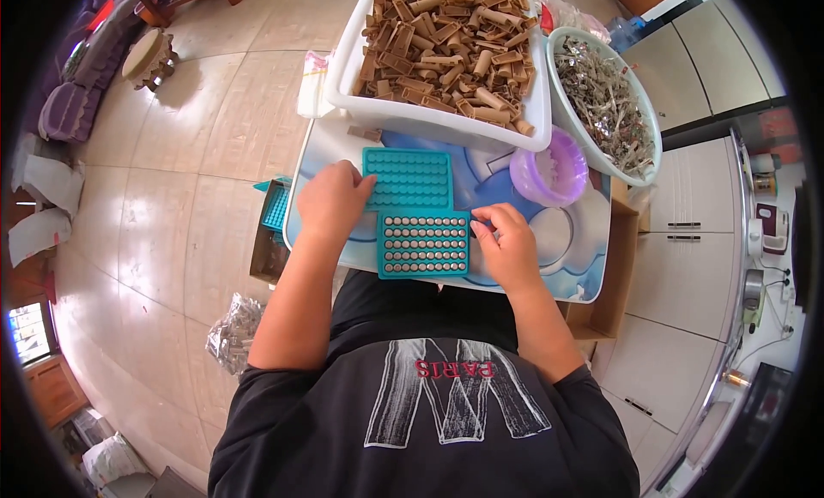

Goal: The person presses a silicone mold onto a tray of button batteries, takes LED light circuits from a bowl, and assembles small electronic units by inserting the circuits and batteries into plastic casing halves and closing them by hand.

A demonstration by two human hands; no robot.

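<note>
A teal tray [423,269] lies on the table's near edge, with rows of small round silver pieces seated in it. Just beyond it, and meeting its far side, is a second teal tray [412,168] with rows of round hollows and no silver pieces visible. My left hand [333,198] is closed at the left edge of the far tray, its thumb over the rim. At the right edge of the near tray, my right hand [508,245] has bent fingers, thumb and forefinger at the rim. Its fingertips partly hide that corner.
A large white bin [541,125] of brown plastic parts stands across the table's [592,232] far side. Right of it are a purple bowl [558,189] and a pale basin [657,146] of silvery scraps. An open cardboard box [257,253] with teal trays sits left of the table.
</note>
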